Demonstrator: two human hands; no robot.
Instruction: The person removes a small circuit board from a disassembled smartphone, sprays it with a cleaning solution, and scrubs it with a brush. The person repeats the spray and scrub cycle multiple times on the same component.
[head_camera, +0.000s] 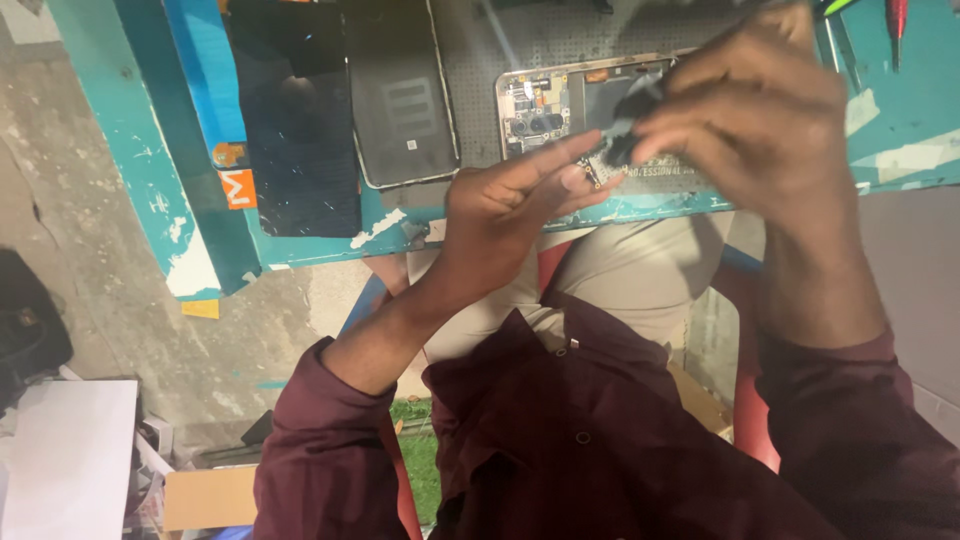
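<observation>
Scuffed teal paint covered the workbench, chipped white along its front edge; on it, over a grey perforated mat, lay an opened phone with its back removed, camera modules and circuit parts showing in a pale metal frame. Just in front of that phone, above the bench edge, a small circuit board sat pinched between the two hands, with a dark, blurred piece rising from it, too smeared to name; the left hand had its thumb and forefinger stretched out and closed on the board's lower edge, the other fingers curled under; the right hand, blurred, arched over from the right with its fingertips closed on the dark piece and the board's upper side. Left of the opened phone lay a dark back cover, face down, and beside that a black screen panel, both flat on the bench; an orange sticker marked a blue strip near the bench's front. At the top right corner, tool handles, one red and one green, reached into view. Below the hands were maroon shirt sleeves, beige trousers and part of a red chair; a concrete floor with white paper and cardboard lay at the left.
</observation>
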